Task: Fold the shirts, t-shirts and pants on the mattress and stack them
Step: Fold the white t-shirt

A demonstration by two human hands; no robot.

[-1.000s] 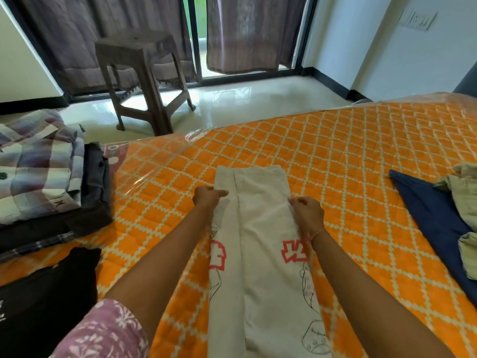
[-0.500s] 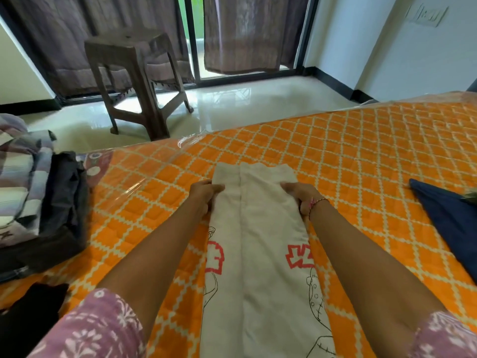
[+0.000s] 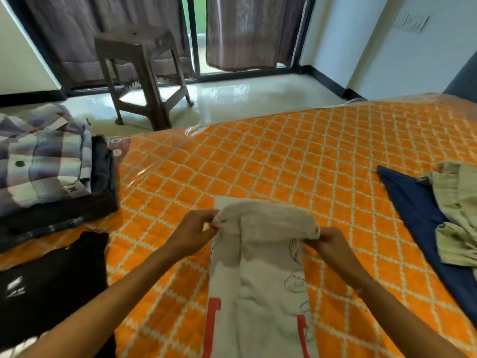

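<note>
While both hands pinch tee [image 3: 260, 275] far corners, left hand [image 3: 192, 232] and right hand [image 3: 329, 241] should pull level toward hem, edges aligned.

No word, number or brand name can be read anywhere; the cream t-shirt [image 3: 260, 275] lying at the near edge of the mattress [image 3: 296, 156] carries red block shapes low on both sides that may be parts of characters, cut off and not legible, with dark outline drawings beside them; the black garment [image 3: 51, 277] at the mattress's left edge bears a small white mark, too blurred to tell; the plaid shirt [image 3: 44, 161] on the stack at the far left corner shows a tiny dark emblem, also unreadable.
</note>
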